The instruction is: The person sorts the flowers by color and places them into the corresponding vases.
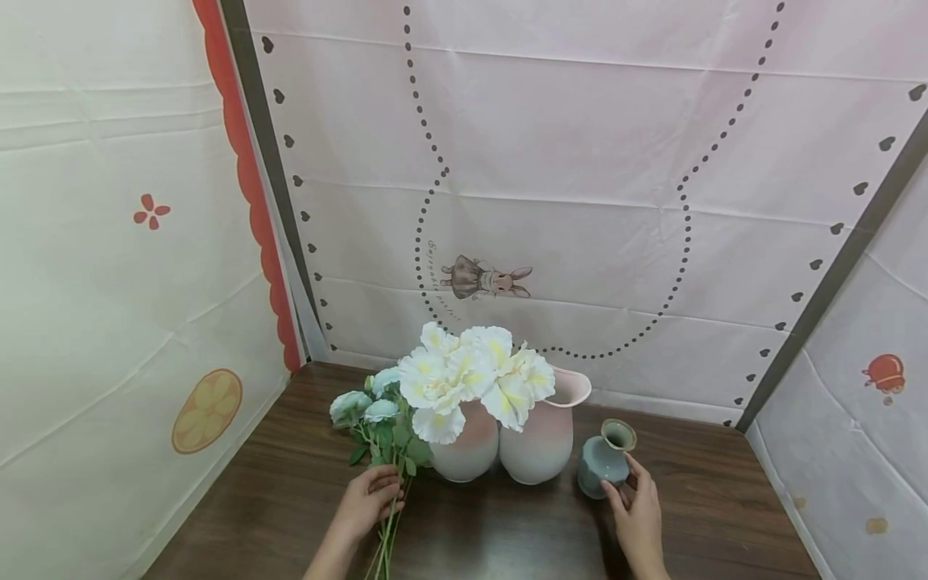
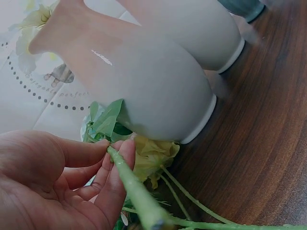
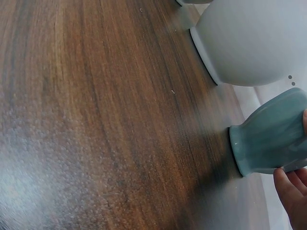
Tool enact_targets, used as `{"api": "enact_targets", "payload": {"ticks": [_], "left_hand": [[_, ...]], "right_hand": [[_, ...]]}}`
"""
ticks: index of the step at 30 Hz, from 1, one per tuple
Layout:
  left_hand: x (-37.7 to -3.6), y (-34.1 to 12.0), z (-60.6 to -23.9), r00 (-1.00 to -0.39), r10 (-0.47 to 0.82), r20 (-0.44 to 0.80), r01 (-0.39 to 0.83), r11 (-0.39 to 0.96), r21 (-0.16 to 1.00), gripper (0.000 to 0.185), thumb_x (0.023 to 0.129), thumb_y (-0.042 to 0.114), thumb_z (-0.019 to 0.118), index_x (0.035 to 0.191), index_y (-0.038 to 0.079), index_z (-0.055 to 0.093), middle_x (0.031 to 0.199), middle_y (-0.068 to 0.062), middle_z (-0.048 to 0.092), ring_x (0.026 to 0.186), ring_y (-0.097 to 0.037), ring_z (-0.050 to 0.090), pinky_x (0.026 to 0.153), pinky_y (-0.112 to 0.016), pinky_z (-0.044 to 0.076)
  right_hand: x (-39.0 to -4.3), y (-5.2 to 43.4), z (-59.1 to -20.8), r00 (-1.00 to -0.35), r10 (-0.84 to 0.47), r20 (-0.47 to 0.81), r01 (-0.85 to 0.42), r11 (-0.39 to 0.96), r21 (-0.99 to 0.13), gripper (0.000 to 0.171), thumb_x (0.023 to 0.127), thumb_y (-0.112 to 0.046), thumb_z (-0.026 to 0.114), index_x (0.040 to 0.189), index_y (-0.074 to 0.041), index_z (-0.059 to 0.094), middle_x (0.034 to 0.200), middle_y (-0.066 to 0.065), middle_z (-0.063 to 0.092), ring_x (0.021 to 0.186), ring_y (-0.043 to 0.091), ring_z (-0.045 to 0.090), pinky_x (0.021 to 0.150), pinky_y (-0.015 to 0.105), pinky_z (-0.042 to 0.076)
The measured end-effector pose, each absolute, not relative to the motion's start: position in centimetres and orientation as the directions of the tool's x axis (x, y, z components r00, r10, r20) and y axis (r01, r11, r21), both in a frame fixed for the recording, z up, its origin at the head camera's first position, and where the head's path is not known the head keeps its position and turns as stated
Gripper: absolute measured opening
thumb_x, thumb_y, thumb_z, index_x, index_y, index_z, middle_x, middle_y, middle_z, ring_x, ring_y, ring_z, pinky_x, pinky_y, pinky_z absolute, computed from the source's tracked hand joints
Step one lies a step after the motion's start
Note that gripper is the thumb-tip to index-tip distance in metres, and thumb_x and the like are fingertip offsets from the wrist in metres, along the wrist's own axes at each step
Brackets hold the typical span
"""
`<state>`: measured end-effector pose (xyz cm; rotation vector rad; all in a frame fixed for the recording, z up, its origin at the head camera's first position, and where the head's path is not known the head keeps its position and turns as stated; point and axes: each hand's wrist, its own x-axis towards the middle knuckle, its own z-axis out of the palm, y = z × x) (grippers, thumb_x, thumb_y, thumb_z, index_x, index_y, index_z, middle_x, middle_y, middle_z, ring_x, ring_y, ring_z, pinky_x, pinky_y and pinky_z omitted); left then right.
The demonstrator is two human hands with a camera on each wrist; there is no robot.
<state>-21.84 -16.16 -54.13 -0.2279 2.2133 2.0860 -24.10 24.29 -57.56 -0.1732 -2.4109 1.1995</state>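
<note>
My left hand (image 1: 371,499) pinches a green flower stem (image 2: 136,191) between thumb and fingertips, in front of the left pitcher-shaped vase. Pale blue flowers (image 1: 380,409) with green leaves lie just beyond that hand. Other thin stems run beneath it, and the left wrist view shows a yellow flower (image 2: 154,155) beside the vase base. On the right, my right hand (image 1: 636,507) holds a small blue-green vase (image 1: 603,465) by its side, thumb on the near face and fingers at the far side. This vase stands upright on the table; its inside is mostly hidden.
Two pink-and-white vases, a left one (image 1: 464,451) and a right one (image 1: 540,447), stand side by side at the middle. Large white flowers (image 1: 442,374) rise above them. Printed cloth walls (image 1: 580,161) enclose the dark wooden table (image 1: 710,515) at the back and sides.
</note>
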Motion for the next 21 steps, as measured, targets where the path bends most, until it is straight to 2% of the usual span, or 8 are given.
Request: {"api": "enact_targets", "payload": {"ticks": [10,16,21], "left_hand": [[-21.7,-16.2,-53.2,-0.981,-0.137,-0.138,-0.146,0.051,0.988,0.034,0.097,-0.008,0.051,0.129,-0.017,0.049,0.113,-0.028,0.061,0.089,-0.021,0.065,0.074,-0.028,0.062],[-21.5,-16.3,-52.5,-0.98,-0.165,-0.111,-0.119,0.043,0.992,0.035,0.096,-0.009,0.05,0.131,-0.018,0.048,0.113,-0.026,0.061,0.088,-0.02,0.064,0.074,-0.026,0.061],[-21.4,-16.6,-51.9,-0.981,-0.174,-0.086,-0.095,0.04,0.995,0.037,0.098,-0.008,0.05,0.133,-0.018,0.045,0.112,-0.024,0.06,0.087,-0.015,0.063,0.077,-0.026,0.061]], "right_hand": [[-24.1,24.3,-57.5,-0.899,0.298,0.322,-0.079,0.612,-0.787,0.06,0.092,-0.005,0.07,0.143,0.005,0.04,0.127,0.031,0.051,0.117,0.048,0.056,0.093,0.05,0.054],[-24.1,24.3,-57.5,-0.9,0.298,0.317,-0.075,0.611,-0.788,0.059,0.093,-0.006,0.069,0.143,0.005,0.04,0.127,0.031,0.05,0.117,0.048,0.056,0.094,0.05,0.054],[-24.0,24.2,-57.4,-0.895,0.306,0.324,-0.077,0.61,-0.789,0.06,0.092,-0.006,0.071,0.143,0.004,0.041,0.127,0.03,0.051,0.116,0.046,0.057,0.092,0.049,0.055]]}}
